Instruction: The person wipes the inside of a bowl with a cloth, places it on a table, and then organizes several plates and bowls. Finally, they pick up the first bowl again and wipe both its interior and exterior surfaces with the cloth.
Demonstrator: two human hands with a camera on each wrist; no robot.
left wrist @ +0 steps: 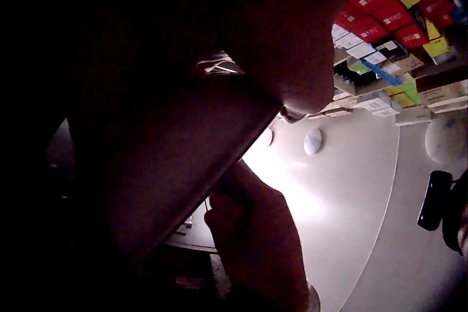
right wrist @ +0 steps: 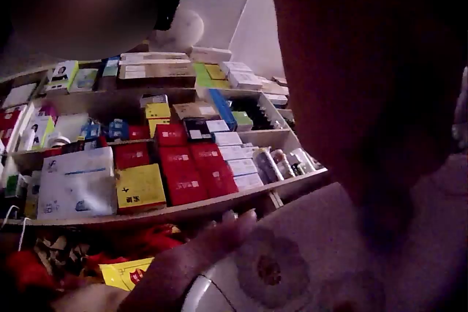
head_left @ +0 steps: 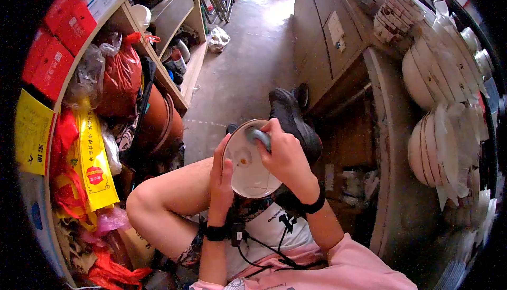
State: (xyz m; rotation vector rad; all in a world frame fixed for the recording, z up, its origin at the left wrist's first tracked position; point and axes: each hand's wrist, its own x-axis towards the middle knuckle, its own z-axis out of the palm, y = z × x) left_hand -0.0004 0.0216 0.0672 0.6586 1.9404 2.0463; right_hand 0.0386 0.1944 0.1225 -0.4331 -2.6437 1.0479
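Note:
A white round dish [head_left: 251,180] with a thin dark rim is held over the lap, its inside facing up. My left hand [head_left: 222,182] grips its left edge, thumb at the rim. Inside, my right hand [head_left: 288,155] pinches a curved grey-blue thing [head_left: 260,136] against the upper right part of the dish; I cannot tell its kind. A floral mark [right wrist: 270,264] shows on the dish in the right wrist view. The left wrist view is dark, with the dish's outer side [left wrist: 175,158] tilted across it and the right hand [left wrist: 256,242] beyond.
On the right, stacked white bowls [head_left: 422,76] and more dishes [head_left: 435,142] line a counter. To the left are shelves with red boxes [head_left: 60,31], a red plastic bag [head_left: 120,76] and a brown pot [head_left: 163,118]. A white plastic bag [head_left: 217,39] lies on the floor ahead.

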